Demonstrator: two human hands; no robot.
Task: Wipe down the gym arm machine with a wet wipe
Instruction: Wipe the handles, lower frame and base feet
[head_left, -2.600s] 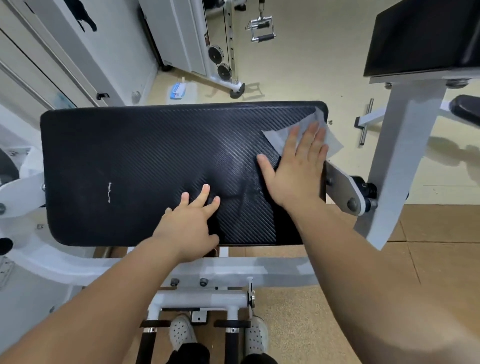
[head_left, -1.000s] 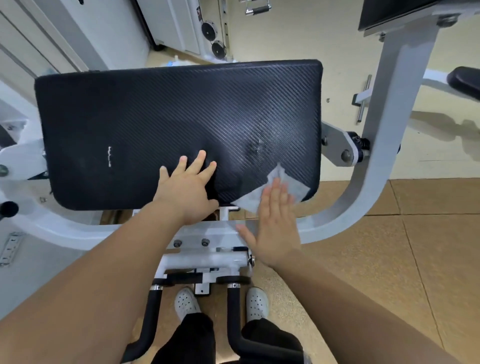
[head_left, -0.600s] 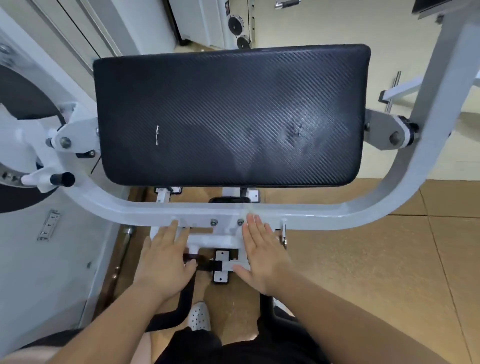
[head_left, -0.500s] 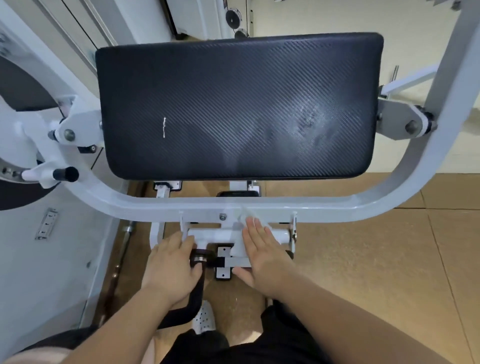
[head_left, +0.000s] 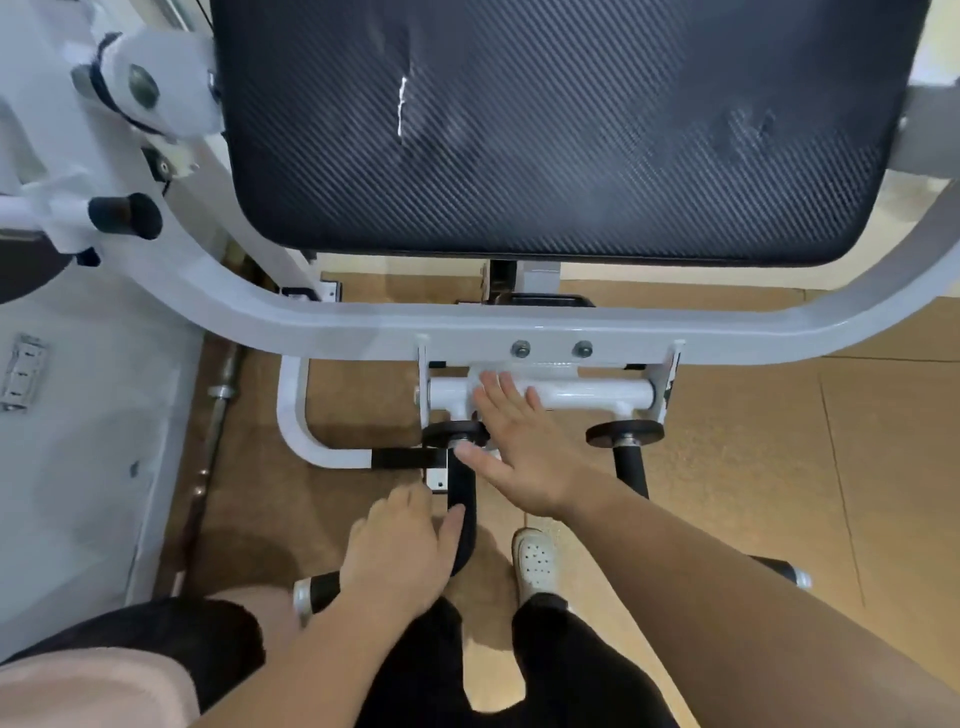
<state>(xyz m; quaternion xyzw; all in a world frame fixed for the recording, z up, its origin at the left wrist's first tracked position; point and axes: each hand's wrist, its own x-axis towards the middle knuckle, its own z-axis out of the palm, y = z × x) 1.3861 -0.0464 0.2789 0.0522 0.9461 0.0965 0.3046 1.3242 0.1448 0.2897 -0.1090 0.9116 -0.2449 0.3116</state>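
Observation:
The arm machine's black padded rest (head_left: 571, 156) fills the top of the view, with damp smears on it. Its curved white frame (head_left: 363, 322) runs beneath the pad. Below that is a short white crossbar (head_left: 597, 395) with two black handles hanging from it. My right hand (head_left: 519, 447) lies flat with fingers spread on the crossbar's left part. The wet wipe is hidden under its palm. My left hand (head_left: 400, 556) is wrapped around the curved black left handle (head_left: 462, 499). The right handle (head_left: 631, 467) is untouched.
A steel bar (head_left: 218, 415) lies on the brown floor beside a white side panel (head_left: 78, 467). A black-tipped adjustment knob (head_left: 124, 215) sticks out at the upper left. My white shoe (head_left: 537, 558) and black-trousered legs are just below the handles.
My view dropped and closed in on the machine's lower part. My right hand came down off the pad onto the white crossbar. My left hand left the pad and took the black left handle.

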